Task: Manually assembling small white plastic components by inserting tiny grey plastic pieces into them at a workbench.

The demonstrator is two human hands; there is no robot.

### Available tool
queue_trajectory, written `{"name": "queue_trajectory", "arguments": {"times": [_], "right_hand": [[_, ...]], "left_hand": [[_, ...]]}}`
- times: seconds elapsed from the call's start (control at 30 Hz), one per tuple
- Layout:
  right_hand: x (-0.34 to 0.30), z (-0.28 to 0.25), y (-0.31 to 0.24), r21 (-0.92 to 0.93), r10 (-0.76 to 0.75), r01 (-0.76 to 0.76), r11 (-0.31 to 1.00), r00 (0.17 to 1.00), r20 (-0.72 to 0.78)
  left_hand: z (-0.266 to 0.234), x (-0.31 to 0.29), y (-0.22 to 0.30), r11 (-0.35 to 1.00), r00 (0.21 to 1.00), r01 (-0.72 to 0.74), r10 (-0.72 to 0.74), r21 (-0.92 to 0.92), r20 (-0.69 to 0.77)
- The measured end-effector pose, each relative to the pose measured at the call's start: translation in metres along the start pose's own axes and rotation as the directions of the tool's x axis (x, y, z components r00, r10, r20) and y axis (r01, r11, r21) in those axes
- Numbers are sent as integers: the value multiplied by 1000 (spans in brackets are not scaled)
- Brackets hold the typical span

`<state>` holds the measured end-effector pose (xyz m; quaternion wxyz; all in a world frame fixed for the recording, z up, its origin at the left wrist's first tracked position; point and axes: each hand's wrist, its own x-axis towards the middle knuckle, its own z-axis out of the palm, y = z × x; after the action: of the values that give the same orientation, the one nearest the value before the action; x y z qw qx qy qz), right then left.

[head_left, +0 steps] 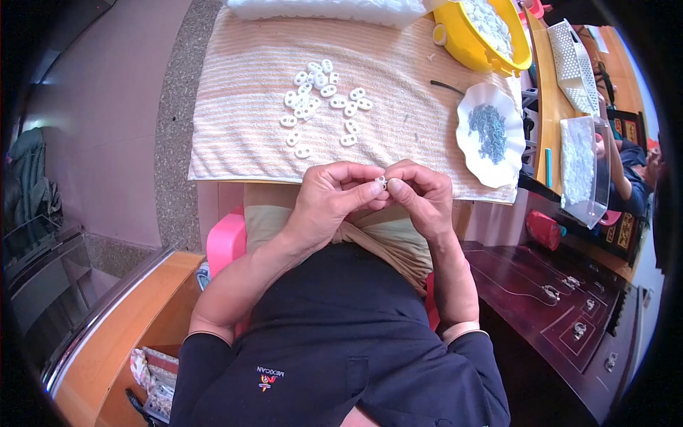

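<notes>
My left hand [327,201] and my right hand [425,198] meet at the near edge of the striped towel. Between the fingertips of both is a small white plastic part [382,182], mostly covered by the thumbs and index fingers. Beyond them, several white oval pieces with two holes each [328,90] lie loose on the towel, some in a heap and some apart. To the right, a white scalloped dish [469,156] holds a pile of small thin grey pieces [489,132], too small to name.
The striped towel [249,128] covers the table. At the far right stands a yellow basin [455,43] full of white parts; a large clear bag [327,10] lies along the far edge. A thin black strip [447,86] rests near the dish. Another person [629,171] sits at the right beside a clear bin [590,171].
</notes>
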<state>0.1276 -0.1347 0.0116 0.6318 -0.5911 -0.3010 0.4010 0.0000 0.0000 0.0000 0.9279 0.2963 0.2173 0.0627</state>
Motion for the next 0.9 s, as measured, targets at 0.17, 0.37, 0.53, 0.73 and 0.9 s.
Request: {"name": "queue_trajectory", "arguments": {"times": [0.17,0.37,0.53,0.73,0.9], "right_hand": [[0,-4,-1,104,60,-62,993,998,23],[0,-3,2,133,68,-69,989,998,11],[0,-1,1,99,51,-51,994,999,7],[-1,5,-5,17,33,-33,999,999,-22],[0,5,-5,-18,31,-31,999,999,-23]], "left_hand": [[3,0,1,999,999,39,-39,-19,1],[0,1,2,999,999,52,-52,5,9],[1,0,0,1000,1000,24,-24,1,-1],[2,-1,-2,985,996,-86,87,148,1],[2,0,-4,962,989,-146,149,229,6]]}}
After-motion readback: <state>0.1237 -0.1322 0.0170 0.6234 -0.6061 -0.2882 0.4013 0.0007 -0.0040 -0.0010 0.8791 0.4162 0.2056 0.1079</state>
